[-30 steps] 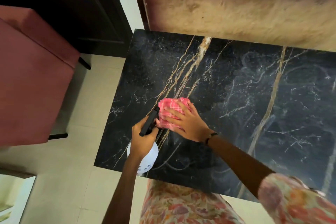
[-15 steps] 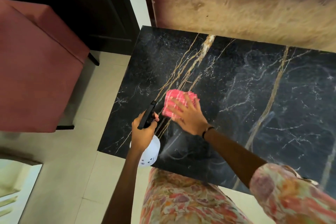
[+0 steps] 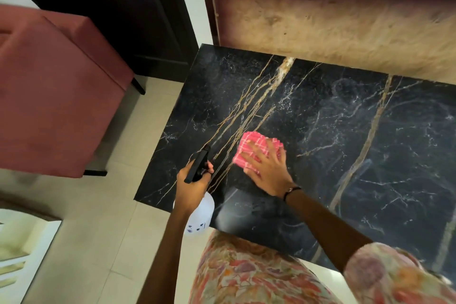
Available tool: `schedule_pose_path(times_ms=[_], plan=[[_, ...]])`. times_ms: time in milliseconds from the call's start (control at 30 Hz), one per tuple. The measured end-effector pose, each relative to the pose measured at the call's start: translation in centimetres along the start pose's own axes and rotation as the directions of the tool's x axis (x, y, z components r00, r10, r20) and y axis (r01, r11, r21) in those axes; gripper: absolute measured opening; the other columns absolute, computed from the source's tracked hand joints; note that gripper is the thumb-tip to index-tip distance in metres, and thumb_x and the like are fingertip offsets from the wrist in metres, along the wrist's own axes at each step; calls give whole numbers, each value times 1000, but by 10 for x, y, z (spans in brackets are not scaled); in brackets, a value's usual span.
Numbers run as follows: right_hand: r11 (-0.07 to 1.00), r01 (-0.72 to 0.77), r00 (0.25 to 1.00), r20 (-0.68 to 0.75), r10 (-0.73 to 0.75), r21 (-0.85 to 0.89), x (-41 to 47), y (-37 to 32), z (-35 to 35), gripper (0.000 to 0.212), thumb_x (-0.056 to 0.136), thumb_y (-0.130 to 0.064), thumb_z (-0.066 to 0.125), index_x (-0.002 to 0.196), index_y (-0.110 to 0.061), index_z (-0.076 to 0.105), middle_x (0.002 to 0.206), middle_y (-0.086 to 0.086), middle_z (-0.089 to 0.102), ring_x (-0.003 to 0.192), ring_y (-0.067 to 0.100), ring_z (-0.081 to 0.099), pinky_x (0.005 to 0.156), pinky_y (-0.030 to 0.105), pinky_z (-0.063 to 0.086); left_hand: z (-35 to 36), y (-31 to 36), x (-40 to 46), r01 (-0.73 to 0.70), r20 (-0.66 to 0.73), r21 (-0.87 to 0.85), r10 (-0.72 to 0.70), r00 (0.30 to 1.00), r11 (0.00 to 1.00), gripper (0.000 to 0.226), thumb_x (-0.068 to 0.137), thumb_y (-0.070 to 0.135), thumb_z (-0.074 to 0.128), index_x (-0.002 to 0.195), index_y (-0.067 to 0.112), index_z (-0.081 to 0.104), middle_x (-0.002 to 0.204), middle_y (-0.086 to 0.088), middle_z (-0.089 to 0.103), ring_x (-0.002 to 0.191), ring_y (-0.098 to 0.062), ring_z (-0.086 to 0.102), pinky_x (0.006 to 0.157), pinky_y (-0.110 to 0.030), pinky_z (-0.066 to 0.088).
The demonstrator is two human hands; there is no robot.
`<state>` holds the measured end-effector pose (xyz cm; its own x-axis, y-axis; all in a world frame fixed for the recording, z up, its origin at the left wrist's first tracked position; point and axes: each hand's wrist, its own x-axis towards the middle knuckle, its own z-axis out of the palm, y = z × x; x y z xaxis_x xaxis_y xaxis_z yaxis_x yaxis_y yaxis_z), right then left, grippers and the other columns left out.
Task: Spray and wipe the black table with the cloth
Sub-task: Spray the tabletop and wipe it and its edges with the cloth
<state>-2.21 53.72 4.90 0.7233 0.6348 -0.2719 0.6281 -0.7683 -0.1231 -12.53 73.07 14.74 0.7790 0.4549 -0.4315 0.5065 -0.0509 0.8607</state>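
Observation:
A black marble-look table [image 3: 345,145] with gold and white veins fills the middle and right of the head view. My right hand [image 3: 267,171] presses flat on a folded pink checked cloth [image 3: 249,148] near the table's left part, fingers spread over it. My left hand [image 3: 190,187] grips a spray bottle [image 3: 201,215] with a white body and black trigger head, held over the table's near left edge. A dull, hazy patch on the tabletop lies just below the cloth.
A red upholstered chair [image 3: 51,96] stands on the pale tiled floor left of the table. A dark wooden door [image 3: 128,15] is behind it. A worn brown panel [image 3: 333,17] runs along the table's far edge. My floral clothing shows at the bottom.
My right hand has slid the pink cloth away from me and slightly right across the tabletop. My left hand keeps the spray bottle at the near left edge.

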Motion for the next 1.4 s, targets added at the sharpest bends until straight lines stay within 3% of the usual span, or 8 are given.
schedule_pose_path(times_ms=[200, 300, 533, 600, 767, 933, 1200, 1400], plan=[[944, 326, 945, 32, -324, -54, -47, -52, 29, 47, 93, -57, 32, 138, -44, 37, 149, -6, 38, 136, 37, 34, 102, 66, 32, -8, -7, -2, 5, 4, 12, -5, 1000, 1000, 15, 89, -1, 57, 89, 11, 66, 65, -1, 59, 50, -12, 52, 43, -16, 43], [921, 379, 925, 3, -380, -86, -77, -21, 34, 47, 94, -60, 31, 139, -47, 35, 152, -9, 34, 137, 34, 34, 102, 58, 35, -16, -11, -3, 6, 4, 26, -6, 1000, 1000, 12, 89, 4, 58, 98, 6, 66, 77, -4, 62, 72, -44, 54, 72, -48, 55], [994, 94, 993, 69, -91, -47, -52, -31, 20, 56, 93, -63, 24, 144, -41, 31, 155, -1, 28, 143, 39, 15, 103, 72, 23, -45, -22, -18, -3, 11, -24, 3, 1000, 1000, 13, 89, 0, 56, 92, 9, 65, 78, -3, 63, 64, -26, 53, 89, -64, 44], [996, 83, 992, 98, -82, -14, -36, -68, 19, 56, 93, -62, 24, 143, -40, 33, 154, 1, 31, 141, 41, 21, 99, 73, 28, -54, -27, -21, -7, 23, -23, 8, 1000, 1000, 14, 88, -2, 55, 91, 9, 65, 76, -3, 62, 60, -12, 52, 84, -60, 47], [959, 283, 956, 88, -279, -35, -40, -139, 34, 50, 90, -60, 32, 137, -42, 39, 147, -2, 43, 136, 38, 34, 100, 69, 32, -76, -38, -27, -26, 22, -31, 27, 999, 999, 18, 89, -1, 56, 86, 14, 65, 67, -2, 59, 49, -9, 53, 47, -14, 42], [934, 343, 938, -15, -346, -102, -96, -88, 45, 48, 97, -57, 28, 143, -44, 28, 152, -4, 33, 142, 35, 23, 111, 62, 17, -101, -53, -31, -60, 53, -12, 61, 997, 998, 24, 88, -5, 54, 82, 15, 64, 72, -4, 60, 43, -4, 47, 40, -16, 38], [996, -83, 996, 31, 82, 46, -44, -110, 29, 58, 93, -62, 18, 144, -37, 29, 154, 2, 30, 140, 42, 22, 101, 73, 26, -118, -61, -35, -47, 53, -26, 48, 997, 999, 24, 88, -6, 54, 81, 14, 64, 73, -5, 61, 44, -8, 45, 39, -18, 37], [992, 129, 992, 3, -128, -11, -58, -156, 52, 54, 91, -52, 36, 143, -39, 32, 150, -1, 38, 139, 40, 28, 104, 69, 26, -108, -58, -28, -88, 117, 38, 83, 990, 995, 23, 87, -7, 53, 81, 12, 64, 68, -7, 57, 40, -7, 40, 39, -20, 35]])
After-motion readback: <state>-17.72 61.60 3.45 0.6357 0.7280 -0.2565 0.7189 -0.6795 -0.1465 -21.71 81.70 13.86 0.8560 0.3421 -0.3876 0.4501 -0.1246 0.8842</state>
